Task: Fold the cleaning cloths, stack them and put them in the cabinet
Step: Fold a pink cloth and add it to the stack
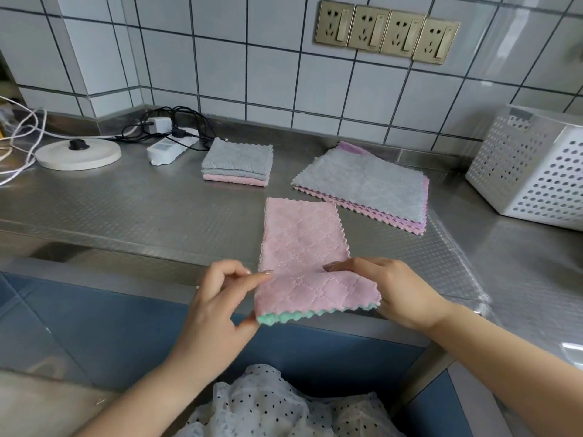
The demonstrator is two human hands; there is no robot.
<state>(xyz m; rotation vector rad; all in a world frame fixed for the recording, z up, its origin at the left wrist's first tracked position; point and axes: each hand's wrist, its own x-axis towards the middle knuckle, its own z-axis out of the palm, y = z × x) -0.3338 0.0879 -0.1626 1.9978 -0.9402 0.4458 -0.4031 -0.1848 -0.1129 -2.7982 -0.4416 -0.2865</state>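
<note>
Countertop [157, 209], stainless and wall to wall, serves as my folding surface; the cloth in work sits at its near edge so both hands reach it. Perforated white basket [533, 171] stands far right, out of the way. Unfolded cloths [362, 184], grey on top with pink and lilac beneath, lie flat right of centre: the supply pile, by my reading. Folded stack [238, 162], grey over pink, sits left of centre near the power strip [167, 149], apart from the supply so done and undone do not mix. Pink cloth [303, 244], already halved lengthwise, lies in front of me with its near end raised, green underside showing. My left hand [217, 301] pinches its left corner; my right hand [394, 288] holds the right edge, fingers over the top. Judgement: the second fold is under way. Cabinet not in view.
</note>
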